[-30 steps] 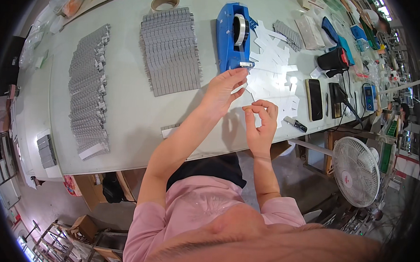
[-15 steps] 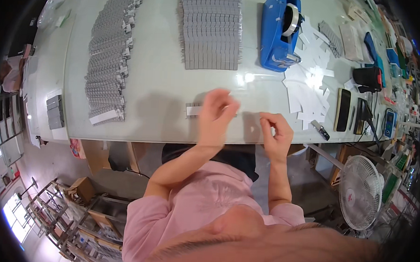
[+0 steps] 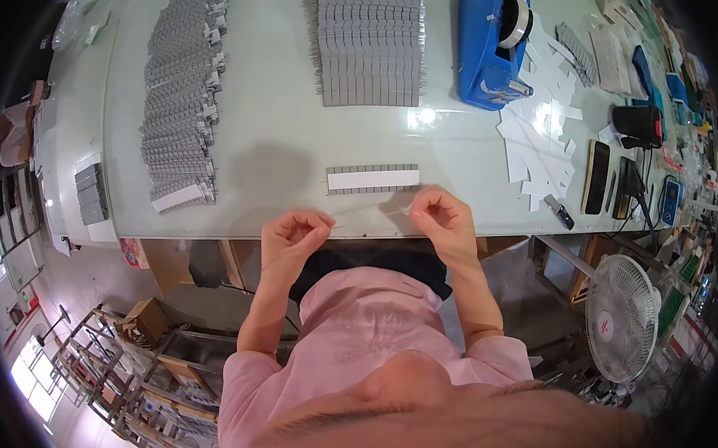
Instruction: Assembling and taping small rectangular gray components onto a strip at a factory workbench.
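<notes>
Both hands pinch a clear tape strip (image 3: pixel 371 214) at mid-frame: left hand (image 3: pixel 293 235) and right hand (image 3: pixel 439 219) hold its ends, just below the white-topped grey strip (image 3: pixel 373 179). Keeping it taut should help it land straight.

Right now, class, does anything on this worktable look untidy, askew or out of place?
Mostly orderly: the grey strips lie in neat overlapping rows. The odd spot is the white paper slips right of the blue tape dispenser: they lie scattered at all angles. Both hands pinch what looks like a clear tape strip over the table edge.
</notes>
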The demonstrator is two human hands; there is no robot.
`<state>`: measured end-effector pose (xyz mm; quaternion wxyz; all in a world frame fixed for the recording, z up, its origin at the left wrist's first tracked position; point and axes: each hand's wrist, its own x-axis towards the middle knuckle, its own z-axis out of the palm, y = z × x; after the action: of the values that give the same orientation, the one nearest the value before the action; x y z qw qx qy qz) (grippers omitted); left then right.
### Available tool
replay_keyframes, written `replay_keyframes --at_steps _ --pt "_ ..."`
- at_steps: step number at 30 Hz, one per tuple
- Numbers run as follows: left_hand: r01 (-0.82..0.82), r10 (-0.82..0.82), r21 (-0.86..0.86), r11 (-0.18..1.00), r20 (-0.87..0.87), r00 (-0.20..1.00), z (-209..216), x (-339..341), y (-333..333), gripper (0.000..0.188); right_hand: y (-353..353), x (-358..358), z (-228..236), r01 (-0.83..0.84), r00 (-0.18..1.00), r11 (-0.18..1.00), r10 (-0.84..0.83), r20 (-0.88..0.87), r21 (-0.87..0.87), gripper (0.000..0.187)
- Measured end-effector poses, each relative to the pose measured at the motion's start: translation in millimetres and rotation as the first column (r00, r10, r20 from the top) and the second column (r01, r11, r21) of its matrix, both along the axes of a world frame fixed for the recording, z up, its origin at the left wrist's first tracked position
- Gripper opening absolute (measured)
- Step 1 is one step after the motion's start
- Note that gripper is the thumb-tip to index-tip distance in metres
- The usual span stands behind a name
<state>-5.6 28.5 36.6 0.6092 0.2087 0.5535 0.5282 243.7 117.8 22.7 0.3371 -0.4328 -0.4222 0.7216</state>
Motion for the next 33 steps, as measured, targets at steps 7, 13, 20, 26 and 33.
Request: replay_keyframes --at_steps 7,13,20,26,33 --pt "0.116 0.157 0.247 0.962 -0.848 0.506 -17.9 16.2 36.5 0.019 17.6 -15.3 -3.1 -0.154 0.763 0.732 -0.339 0.551 0.663 0.015" --pt "0.375 0.185 0.319 0.87 -0.917 0.353 -25.7 45.5 29.9 0.023 3.1 6.2 -18.4 -0.14 0.789 0.692 -0.354 0.503 0.708 0.01" --pt "0.538 0.231 0.329 0.776 -0.942 0.242 -39.8 86.5 41.0 0.024 -2.2 3.7 -25.3 -0.274 0.724 0.534 -0.433 0.537 0.8 0.013" --pt "0.583 0.241 0.268 0.767 -0.962 0.126 -44.2 89.4 42.8 0.021 -3.8 4.2 -26.5 -0.312 0.712 0.498 -0.442 0.546 0.809 0.015" --pt "0.591 0.221 0.22 0.776 -0.973 0.072 -45.3 88.4 41.5 0.022 -4.1 3.3 -29.1 -0.31 0.699 0.496 -0.459 0.548 0.811 0.013"
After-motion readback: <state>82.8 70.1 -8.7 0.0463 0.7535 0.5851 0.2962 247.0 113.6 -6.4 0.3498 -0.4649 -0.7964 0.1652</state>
